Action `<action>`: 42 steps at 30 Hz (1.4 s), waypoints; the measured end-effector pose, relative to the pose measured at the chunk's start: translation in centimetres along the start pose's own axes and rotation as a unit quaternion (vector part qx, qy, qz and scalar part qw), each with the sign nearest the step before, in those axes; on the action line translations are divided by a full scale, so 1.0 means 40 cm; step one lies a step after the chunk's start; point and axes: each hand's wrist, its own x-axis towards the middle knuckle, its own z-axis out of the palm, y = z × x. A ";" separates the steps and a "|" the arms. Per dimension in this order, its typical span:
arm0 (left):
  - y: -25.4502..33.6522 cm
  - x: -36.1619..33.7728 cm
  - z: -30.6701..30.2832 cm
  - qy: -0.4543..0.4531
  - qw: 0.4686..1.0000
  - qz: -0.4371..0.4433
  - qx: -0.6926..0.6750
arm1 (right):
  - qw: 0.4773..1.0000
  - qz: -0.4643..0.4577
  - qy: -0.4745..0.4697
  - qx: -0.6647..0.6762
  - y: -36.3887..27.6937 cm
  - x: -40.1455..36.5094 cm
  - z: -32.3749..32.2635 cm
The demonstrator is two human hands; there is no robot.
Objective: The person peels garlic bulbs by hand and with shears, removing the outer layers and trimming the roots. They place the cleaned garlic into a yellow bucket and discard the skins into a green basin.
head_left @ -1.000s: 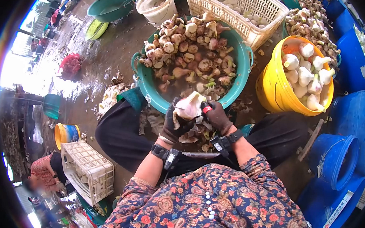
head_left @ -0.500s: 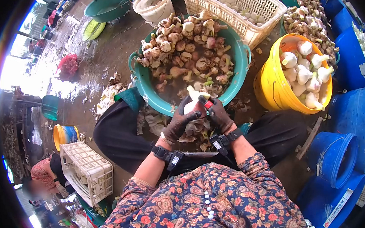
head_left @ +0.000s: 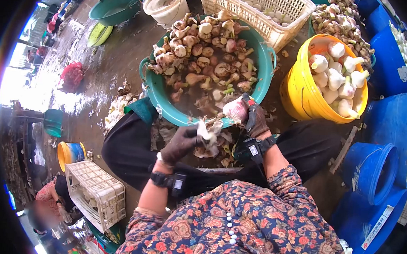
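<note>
My right hand (head_left: 257,121), in a dark glove, grips a purplish-white garlic bulb (head_left: 235,110) over the near rim of a green tub (head_left: 151,90). A small red and black piece (head_left: 249,101) shows at its fingers; I cannot make out what it is. Lower and to the left, my gloved left hand (head_left: 180,143) pinches a pale strip of garlic skin (head_left: 207,131). Many unpeeled garlic bulbs (head_left: 203,51) lie heaped in the tub's murky water. Loose skins (head_left: 211,148) lie on the ground between my legs.
To the right stands a yellow bucket (head_left: 293,92) of clean white garlic bulbs. A cream crate (head_left: 246,13) and a white bucket (head_left: 166,7) are behind the tub. Blue containers (head_left: 369,170) line the right side. A person (head_left: 55,197) sits beside another crate (head_left: 101,193) at lower left.
My hands have come apart. The left moved down and left with a strip of skin; the right moved up and right, holding the garlic bulb.
</note>
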 end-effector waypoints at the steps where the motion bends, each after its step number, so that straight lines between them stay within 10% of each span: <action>1: -0.004 -0.005 -0.015 -0.048 0.994 -0.041 0.085 | 0.982 -0.133 -0.040 -0.132 0.015 -0.003 0.001; 4: -0.033 0.002 -0.048 -0.113 0.950 0.050 0.288 | 0.992 -0.051 -0.092 -0.064 0.026 0.003 0.029; 8: 0.005 0.086 0.006 0.214 0.962 0.091 0.142 | 0.976 -0.048 -0.091 -0.192 0.017 -0.056 0.089; 11: -0.016 0.147 0.038 0.121 0.985 0.115 0.047 | 0.983 -0.012 -0.102 -0.152 0.050 -0.045 0.068; 20: -0.056 0.161 0.069 0.238 0.963 0.083 0.097 | 0.984 -0.037 -0.054 -0.164 0.083 -0.028 0.057; 24: -0.043 0.094 0.091 0.094 0.901 0.261 0.334 | 0.950 -0.111 -0.073 -0.283 0.114 0.058 -0.080; 26: -0.057 0.053 0.099 -0.003 0.872 0.278 0.404 | 0.997 0.059 -0.020 -0.043 0.035 -0.021 0.003; 30: -0.010 -0.022 0.064 -0.077 0.922 0.109 0.364 | 0.991 0.105 -0.006 0.087 0.041 -0.028 0.010; 32: 0.028 -0.052 0.022 -0.072 0.948 0.004 0.310 | 0.986 -0.016 -0.086 -0.140 0.053 -0.013 -0.040; 35: 0.073 -0.141 -0.058 0.123 0.992 0.001 0.039 | 0.754 -0.284 -0.132 -0.578 0.003 -0.041 -0.012; 36: 0.074 -0.175 -0.083 0.203 0.971 0.032 -0.120 | 0.754 -0.283 -0.130 -0.578 -0.007 -0.052 0.000; 39: 0.095 -0.200 -0.124 0.243 0.968 -0.001 0.063 | 0.789 -0.260 -0.086 -0.550 0.000 -0.042 0.001; 42: 0.012 -0.096 -0.183 0.007 0.889 -0.028 0.457 | 0.804 -0.247 -0.106 -0.530 -0.005 -0.061 0.034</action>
